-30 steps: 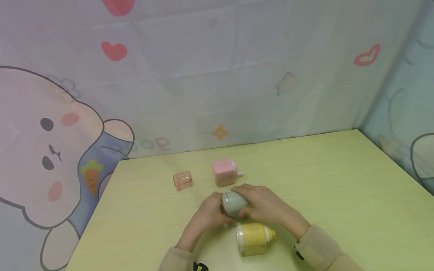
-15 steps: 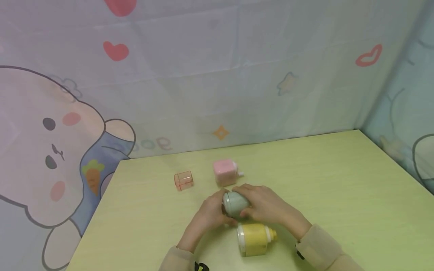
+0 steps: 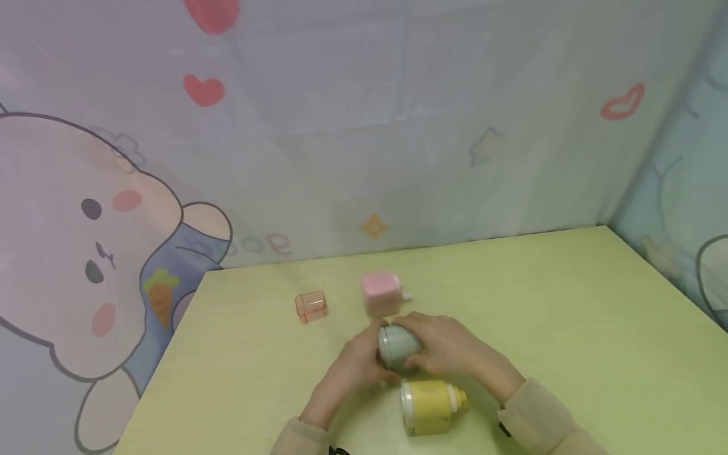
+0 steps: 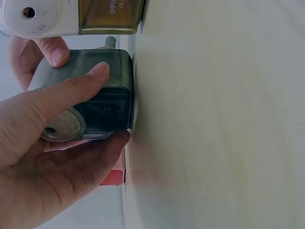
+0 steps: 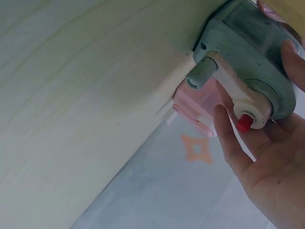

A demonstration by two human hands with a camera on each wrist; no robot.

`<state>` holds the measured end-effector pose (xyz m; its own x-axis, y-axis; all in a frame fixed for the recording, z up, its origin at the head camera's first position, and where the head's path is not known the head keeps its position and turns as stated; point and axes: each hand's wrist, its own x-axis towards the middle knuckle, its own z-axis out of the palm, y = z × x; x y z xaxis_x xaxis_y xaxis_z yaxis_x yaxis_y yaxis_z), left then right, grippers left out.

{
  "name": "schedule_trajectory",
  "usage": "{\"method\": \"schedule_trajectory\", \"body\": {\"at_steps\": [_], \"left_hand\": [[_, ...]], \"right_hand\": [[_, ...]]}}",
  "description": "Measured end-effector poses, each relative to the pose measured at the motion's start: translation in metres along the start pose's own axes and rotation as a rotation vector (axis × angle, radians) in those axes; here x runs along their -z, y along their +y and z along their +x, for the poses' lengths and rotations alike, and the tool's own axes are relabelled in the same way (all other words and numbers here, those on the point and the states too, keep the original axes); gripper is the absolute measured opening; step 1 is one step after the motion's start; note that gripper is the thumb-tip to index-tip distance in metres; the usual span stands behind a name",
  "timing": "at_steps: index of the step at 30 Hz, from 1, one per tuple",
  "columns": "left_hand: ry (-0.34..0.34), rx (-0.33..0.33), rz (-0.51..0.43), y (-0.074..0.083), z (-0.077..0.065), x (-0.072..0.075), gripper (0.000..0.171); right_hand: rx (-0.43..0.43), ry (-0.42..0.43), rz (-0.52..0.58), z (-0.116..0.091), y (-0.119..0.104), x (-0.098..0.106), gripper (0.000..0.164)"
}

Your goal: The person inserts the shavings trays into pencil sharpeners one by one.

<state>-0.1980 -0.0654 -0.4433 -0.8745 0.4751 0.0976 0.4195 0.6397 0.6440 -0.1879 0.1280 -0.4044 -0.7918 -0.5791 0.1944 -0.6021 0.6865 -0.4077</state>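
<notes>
Both hands hold a grey-green crank pencil sharpener (image 3: 400, 346) on the table. My left hand (image 3: 355, 363) grips its front end, thumb on one side and fingers on the other, around the dark see-through shavings drawer (image 4: 112, 112). At the crank end, my right hand (image 3: 449, 344) has its thumb and fingers around the body. In the right wrist view, the crank handle (image 5: 202, 72) and a red knob (image 5: 245, 123) show beside the palm. Nearer the person lies a yellow pencil sharpener (image 3: 431, 407), close to both hands.
Behind the hands stands a pink pencil sharpener (image 3: 381, 294). Left of it lies a small see-through reddish box (image 3: 311, 307), like a shavings drawer. A printed cloth (image 3: 426, 158) hangs along the back edge of the pale yellow-green table (image 3: 540, 303).
The head view has shifted slightly, so everything sits a little lower and to the right. Both hands keep their hold on the grey-green sharpener, with little visible movement.
</notes>
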Motion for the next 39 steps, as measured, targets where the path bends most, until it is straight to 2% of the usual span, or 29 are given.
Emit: {"method": "schedule_trajectory", "body": {"at_steps": [4,8,16,19,24,30,36,39], "left_hand": [[-0.02,-0.038,-0.044,0.001,-0.005,0.002,0.094],[-0.042,-0.048,-0.09,0.003,-0.009,0.008,0.107],[-0.049,-0.025,-0.175,0.011,-0.01,0.019,0.102],[-0.034,-0.04,-0.184,0.012,-0.011,0.022,0.099],[-0.004,-0.054,-0.161,0.011,-0.015,0.027,0.095],[0.027,-0.053,-0.08,0.003,-0.019,0.035,0.09],[0.103,-0.028,0.001,-0.008,-0.02,0.047,0.082],[0.139,-0.022,0.037,-0.011,-0.019,0.052,0.082]], "right_hand": [[0.011,-0.009,0.006,-0.003,0.001,-0.001,0.064],[0.031,-0.004,-0.002,-0.004,0.003,-0.001,0.064],[0.014,0.008,0.0,-0.006,0.003,0.003,0.059],[0.018,0.02,-0.016,-0.006,0.003,0.004,0.054],[0.012,0.034,-0.024,-0.004,0.006,0.005,0.053],[-0.003,0.059,-0.02,-0.003,0.012,0.005,0.05],[-0.06,0.081,0.012,0.0,0.02,0.01,0.047],[-0.059,0.094,0.008,0.001,0.024,0.013,0.047]]}}
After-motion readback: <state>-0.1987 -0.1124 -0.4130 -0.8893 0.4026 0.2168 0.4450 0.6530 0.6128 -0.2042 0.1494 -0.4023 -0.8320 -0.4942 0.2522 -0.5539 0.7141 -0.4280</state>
